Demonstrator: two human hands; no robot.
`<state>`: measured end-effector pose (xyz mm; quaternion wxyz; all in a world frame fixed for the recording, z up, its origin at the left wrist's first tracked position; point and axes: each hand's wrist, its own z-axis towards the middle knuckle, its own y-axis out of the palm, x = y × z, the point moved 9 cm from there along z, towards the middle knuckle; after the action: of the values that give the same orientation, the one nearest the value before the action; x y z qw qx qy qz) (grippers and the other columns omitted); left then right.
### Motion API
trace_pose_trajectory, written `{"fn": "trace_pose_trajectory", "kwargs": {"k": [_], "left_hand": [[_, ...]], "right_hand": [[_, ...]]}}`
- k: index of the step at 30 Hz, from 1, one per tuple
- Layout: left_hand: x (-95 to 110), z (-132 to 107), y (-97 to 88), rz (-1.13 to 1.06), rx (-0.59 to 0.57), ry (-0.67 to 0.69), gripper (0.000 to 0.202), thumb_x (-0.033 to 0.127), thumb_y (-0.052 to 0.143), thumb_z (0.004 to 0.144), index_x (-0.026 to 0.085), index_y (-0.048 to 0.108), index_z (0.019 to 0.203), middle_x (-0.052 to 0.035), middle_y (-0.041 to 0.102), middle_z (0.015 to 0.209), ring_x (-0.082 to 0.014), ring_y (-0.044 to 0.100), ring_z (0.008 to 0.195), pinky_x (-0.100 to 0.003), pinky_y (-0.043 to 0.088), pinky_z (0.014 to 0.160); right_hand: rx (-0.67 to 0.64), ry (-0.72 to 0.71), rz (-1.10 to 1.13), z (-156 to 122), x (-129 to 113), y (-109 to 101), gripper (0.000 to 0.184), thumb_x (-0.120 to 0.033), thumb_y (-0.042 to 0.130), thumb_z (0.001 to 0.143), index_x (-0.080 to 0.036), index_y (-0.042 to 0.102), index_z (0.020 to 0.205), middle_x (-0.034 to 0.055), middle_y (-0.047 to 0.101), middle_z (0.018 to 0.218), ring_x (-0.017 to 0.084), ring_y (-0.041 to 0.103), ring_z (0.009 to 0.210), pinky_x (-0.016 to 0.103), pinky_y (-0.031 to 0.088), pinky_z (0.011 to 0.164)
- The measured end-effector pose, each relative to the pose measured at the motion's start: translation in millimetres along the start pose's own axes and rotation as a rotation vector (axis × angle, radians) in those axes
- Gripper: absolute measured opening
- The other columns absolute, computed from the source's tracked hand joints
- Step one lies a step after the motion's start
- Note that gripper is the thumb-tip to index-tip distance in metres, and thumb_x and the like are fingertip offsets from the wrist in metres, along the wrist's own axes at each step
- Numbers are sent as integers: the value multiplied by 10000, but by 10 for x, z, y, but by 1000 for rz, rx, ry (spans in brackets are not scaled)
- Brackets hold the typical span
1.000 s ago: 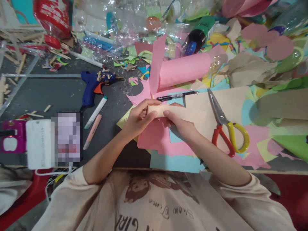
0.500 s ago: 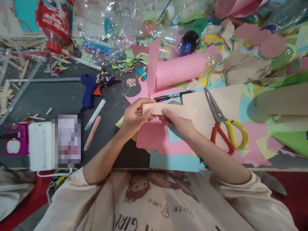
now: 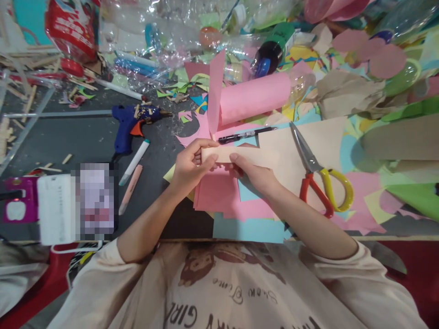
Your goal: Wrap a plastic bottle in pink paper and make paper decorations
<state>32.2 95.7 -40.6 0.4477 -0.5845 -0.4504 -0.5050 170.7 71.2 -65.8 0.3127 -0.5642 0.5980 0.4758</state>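
A narrow cream paper strip [image 3: 224, 154] is stretched level between my two hands. My left hand [image 3: 192, 164] pinches its left end, thumb on top and fingers behind. Further along the strip, my right hand [image 3: 255, 171] grips it the same way, thumb in front. Just above the strip lies a black pen [image 3: 245, 135]. Pink paper sheets [image 3: 216, 189] lie beneath my hands, with a larger cream sheet [image 3: 308, 132] to the right. Scissors [image 3: 312, 169] with one red and one yellow handle rest on that sheet.
Behind my hands lies a bottle wrapped in pink paper [image 3: 255, 98]. To the left are a blue glue gun [image 3: 128, 123], two markers [image 3: 135, 162] and a phone [image 3: 98, 198]. Plastic bottles and paper scraps crowd the back, including a red-labelled bottle [image 3: 72, 32].
The view has shifted very slightly, moving the table things a little left. Both hands keep the same grip on the paper strip.
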Motion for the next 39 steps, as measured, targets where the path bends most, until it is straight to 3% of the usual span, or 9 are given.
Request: {"fn": "trace_pose_trajectory", "kwargs": {"k": [13, 21, 31, 33, 35, 37, 39], "left_hand": [[8, 8, 28, -11, -29, 30, 176, 263, 677, 749, 184, 633, 901, 33, 662, 745, -67, 623, 520, -171, 524, 520], [-12, 17, 31, -1, -30, 23, 188, 270, 683, 745, 185, 624, 901, 29, 661, 735, -84, 630, 530, -183, 530, 519], [-13, -21, 24, 62, -37, 36, 205, 317, 674, 783, 190, 628, 937, 22, 670, 792, -80, 620, 538, -193, 534, 542], [3, -11, 20, 116, -33, 100, 199, 326, 658, 819, 196, 636, 967, 9, 674, 835, -97, 644, 607, -214, 552, 589], [129, -18, -29, 206, 33, 253, 231, 352, 658, 840, 210, 647, 1022, -28, 679, 952, -151, 681, 803, -269, 582, 709], [360, -102, -90, 295, 125, 432, 277, 375, 668, 850, 238, 652, 1091, -70, 650, 1113, -220, 642, 1052, -356, 575, 858], [623, -264, -91, 288, 119, 529, 248, 370, 647, 879, 288, 664, 1112, -69, 637, 1134, -238, 614, 1106, -404, 564, 896]], "right_hand": [[-5, -35, -47, 4, -30, -19, 426, -609, 682, 770, -208, 540, 738, -38, 564, 572, 86, 481, 473, 255, 362, 452], [-4, -20, -41, 2, -23, -17, 329, -491, 669, 817, -208, 530, 723, -36, 564, 569, 87, 474, 470, 252, 376, 458], [6, -27, -18, -11, -44, -15, 431, -604, 711, 744, -214, 529, 725, -45, 572, 549, 83, 479, 446, 252, 361, 434], [13, -24, 2, -14, -46, -22, 442, -607, 726, 731, -209, 535, 709, -44, 578, 552, 79, 484, 441, 250, 367, 434], [20, -30, 17, -16, -59, -29, 449, -609, 742, 717, -210, 535, 712, -44, 591, 562, 75, 487, 437, 248, 371, 434], [24, -35, 26, -17, -67, -33, 446, -607, 745, 720, -213, 536, 724, -40, 608, 574, 74, 487, 436, 247, 374, 434], [25, -30, 42, -15, -61, -33, 436, -598, 745, 726, -215, 535, 730, -39, 614, 574, 76, 490, 436, 249, 375, 436]]}}
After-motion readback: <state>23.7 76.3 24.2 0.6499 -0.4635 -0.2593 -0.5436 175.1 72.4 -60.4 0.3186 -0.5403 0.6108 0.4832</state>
